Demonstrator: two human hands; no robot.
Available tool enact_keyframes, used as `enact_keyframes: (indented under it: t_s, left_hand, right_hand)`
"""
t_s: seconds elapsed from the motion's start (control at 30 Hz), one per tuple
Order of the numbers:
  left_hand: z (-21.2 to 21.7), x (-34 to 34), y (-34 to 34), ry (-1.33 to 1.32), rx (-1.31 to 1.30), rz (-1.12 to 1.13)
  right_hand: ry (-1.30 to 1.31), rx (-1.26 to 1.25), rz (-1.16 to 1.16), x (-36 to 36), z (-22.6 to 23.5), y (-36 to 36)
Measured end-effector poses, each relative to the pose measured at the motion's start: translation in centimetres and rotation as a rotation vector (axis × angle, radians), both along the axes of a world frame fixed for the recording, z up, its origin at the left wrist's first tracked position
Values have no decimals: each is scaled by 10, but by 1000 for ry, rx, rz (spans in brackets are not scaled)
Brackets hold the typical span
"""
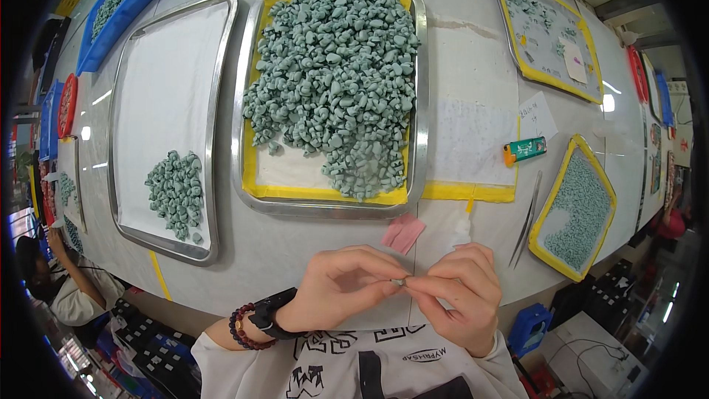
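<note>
Close to my body, above the table's near edge, my left hand (336, 287) and my right hand (464, 294) meet fingertip to fingertip. Both are closed in a pinch on a tiny grey-green piece (397, 281), partly covered by the fingers. Ahead of them a metal tray with yellow edging (325, 208) bears a big heap of grey-green pieces (340, 74). To its left, a white-lined metal tray (159, 81) has a smaller pile (176, 192) in its near corner. Just beyond my right hand stands a small white bottle with a yellow tip (462, 228).
A pink cloth (404, 233) lies before my hands. Tweezers (526, 220), a green lighter (526, 150) and two yellow-edged trays, one near (611, 203) and one far (509, 56), are at right. A blue bin (88, 48) stands far left. Another person (81, 296) sits at left.
</note>
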State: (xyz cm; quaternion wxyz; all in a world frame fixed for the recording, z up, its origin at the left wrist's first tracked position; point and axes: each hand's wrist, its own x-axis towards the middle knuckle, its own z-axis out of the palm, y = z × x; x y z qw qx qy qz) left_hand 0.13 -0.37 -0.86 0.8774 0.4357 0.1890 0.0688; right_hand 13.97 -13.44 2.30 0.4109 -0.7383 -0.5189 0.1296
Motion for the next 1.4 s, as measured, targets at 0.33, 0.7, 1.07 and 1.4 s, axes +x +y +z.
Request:
enact_keyframes:
  t_s: [0.33, 0.7, 1.07, 1.4]
  left_hand:
    - [-2, 0, 1, 2, -6, -30]
    - [2, 2, -1, 61, -91, -24]
    - [2, 1, 1, 74, -146, -42]
    - [2, 2, 0, 138, -118, -31]
  right_hand:
    - [-124, 6, 37, 1, -1, 1]
    - [-200, 19, 17, 1, -6, -1]
    - [-251, 10, 2, -1, -3, -5]
    - [-339, -3, 59, -2, -5, -4]
